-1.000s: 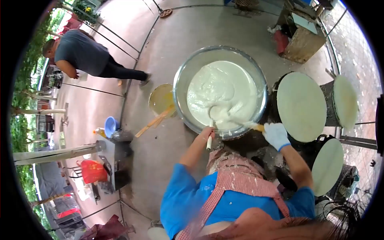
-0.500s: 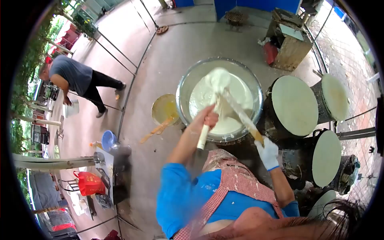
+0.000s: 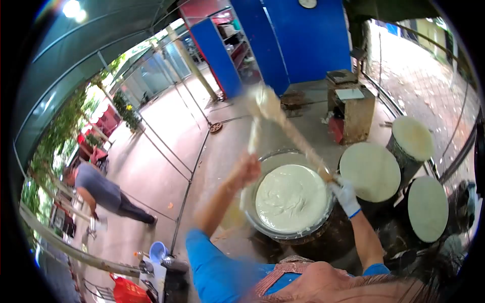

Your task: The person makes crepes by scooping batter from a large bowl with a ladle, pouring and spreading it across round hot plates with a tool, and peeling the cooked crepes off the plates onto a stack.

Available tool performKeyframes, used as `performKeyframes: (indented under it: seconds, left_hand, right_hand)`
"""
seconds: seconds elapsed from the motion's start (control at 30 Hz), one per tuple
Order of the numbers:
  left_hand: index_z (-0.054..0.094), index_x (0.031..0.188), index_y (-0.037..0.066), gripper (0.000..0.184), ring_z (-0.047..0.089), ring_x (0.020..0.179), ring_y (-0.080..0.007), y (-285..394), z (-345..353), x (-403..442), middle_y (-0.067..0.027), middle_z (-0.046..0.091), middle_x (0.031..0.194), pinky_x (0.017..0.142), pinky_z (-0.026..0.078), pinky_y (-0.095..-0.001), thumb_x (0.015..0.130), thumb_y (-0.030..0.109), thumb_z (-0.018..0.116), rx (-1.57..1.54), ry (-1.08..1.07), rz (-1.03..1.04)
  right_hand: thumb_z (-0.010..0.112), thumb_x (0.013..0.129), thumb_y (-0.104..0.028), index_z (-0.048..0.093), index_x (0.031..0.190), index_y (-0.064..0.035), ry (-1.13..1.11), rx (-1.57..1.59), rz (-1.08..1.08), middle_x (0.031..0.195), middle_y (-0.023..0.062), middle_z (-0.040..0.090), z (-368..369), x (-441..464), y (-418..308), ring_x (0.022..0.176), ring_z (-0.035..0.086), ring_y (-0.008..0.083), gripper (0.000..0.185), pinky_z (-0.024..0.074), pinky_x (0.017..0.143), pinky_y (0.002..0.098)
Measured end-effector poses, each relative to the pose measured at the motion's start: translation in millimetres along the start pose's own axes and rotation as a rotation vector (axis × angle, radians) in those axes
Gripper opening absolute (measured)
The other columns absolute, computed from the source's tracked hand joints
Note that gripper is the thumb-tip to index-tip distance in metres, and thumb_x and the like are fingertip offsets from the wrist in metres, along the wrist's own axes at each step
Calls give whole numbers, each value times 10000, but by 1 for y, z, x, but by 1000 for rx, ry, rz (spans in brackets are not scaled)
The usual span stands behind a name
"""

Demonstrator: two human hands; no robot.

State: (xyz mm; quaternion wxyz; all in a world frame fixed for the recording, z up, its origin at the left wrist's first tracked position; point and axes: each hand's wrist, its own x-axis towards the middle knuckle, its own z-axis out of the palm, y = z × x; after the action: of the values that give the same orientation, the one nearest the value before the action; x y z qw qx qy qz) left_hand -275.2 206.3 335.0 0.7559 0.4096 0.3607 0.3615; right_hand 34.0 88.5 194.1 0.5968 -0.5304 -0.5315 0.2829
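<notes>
My bare left hand (image 3: 246, 170) is closed round the pale handle of a stick (image 3: 254, 135), held up to the left of the basin. My right hand (image 3: 345, 196), in a white glove, grips the lower end of a long wooden paddle (image 3: 300, 141) at the basin's right rim. The far ends of both tools meet high in front of me, coated in a blurred, creamy white mass (image 3: 263, 102). Below them stands a round metal basin (image 3: 268, 233) holding thick white batter (image 3: 290, 197) with a rippled surface.
Several drums with pale round tops, one a drum top (image 3: 370, 171), stand to the right. A wooden cabinet (image 3: 353, 116) is behind them. At left, another person (image 3: 103, 189) bends forward. A blue bowl (image 3: 158, 251) and red bag (image 3: 130, 290) are at lower left.
Both tools have risen out of the basin, carrying the white mass upward. My left hand went up too. The view has tilted up, showing the blue wall. The person at left bends lower.
</notes>
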Motion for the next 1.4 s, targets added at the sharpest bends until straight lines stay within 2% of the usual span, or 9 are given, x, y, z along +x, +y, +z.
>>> performKeyframes:
  seconds: [0.17,0.37,0.53,0.6,0.8,0.93,1.13,1.33,1.4]
  left_hand:
    - [313,625,140,378,227,395,-36,-88,0,26,62,241,524,314,185,-189,929,306,464,-728,54,-882]
    - [363,778,203,201,258,399,-45,-134,142,25,53,281,558,306,178,-184,944,292,435,174,-478,-350]
    - [372,660,80,335,318,412,-68,-270,256,35,19,326,533,365,297,-212,917,269,476,-547,-438,-1504]
    - [434,864,-47,255,358,433,-98,-352,289,24,-25,391,631,406,366,-244,935,197,400,-556,-460,-1648]
    - [434,934,12,182,373,439,-99,-517,475,-84,-22,399,630,426,388,-262,953,179,366,-611,-724,-1939]
    - [359,629,104,338,326,384,-82,-560,625,-101,22,312,509,337,304,-221,927,249,423,-67,-1048,-1900]
    - [399,846,137,136,365,392,-124,-634,774,-128,5,367,550,349,320,-252,867,211,510,542,-1307,-633]
    - [456,1207,124,380,514,501,-218,-726,819,-107,-93,500,651,438,425,-359,827,149,459,896,-1369,-1]
    - [377,1314,152,519,562,621,-286,-794,816,-66,-140,559,748,545,460,-394,802,102,449,813,-1233,670]
  right_hand:
    - [699,750,-261,675,860,-19,-43,-314,633,610,70,615,-43,-133,24,519,558,117,267,450,513,282]
    - [666,787,-284,657,961,-59,397,-141,526,640,34,601,-123,-224,-37,506,529,95,284,426,455,273]
    - [622,799,-422,642,996,-70,467,-271,820,682,113,615,-173,-384,-20,555,584,193,404,456,507,337]
    - [603,795,-460,639,990,-70,492,-674,636,744,160,623,-180,-500,39,669,612,279,437,471,608,379]
    - [616,799,-375,643,1000,-67,1044,-724,1125,849,149,639,-190,-693,-87,795,622,281,369,477,676,360]
    - [624,796,-336,638,1022,-76,1451,-860,1214,838,171,633,-265,-728,-116,766,620,317,344,474,649,388]
    - [628,782,-291,635,1023,-141,1517,-1146,698,683,165,593,-396,-671,-127,680,594,336,284,461,582,408]
    - [596,777,-306,670,941,-137,1325,-1142,1194,696,158,621,-486,-657,-26,696,612,338,247,469,616,449]
    - [604,760,-295,671,1005,-163,1451,-897,1132,774,192,628,-489,-656,-52,765,626,323,286,487,666,400]
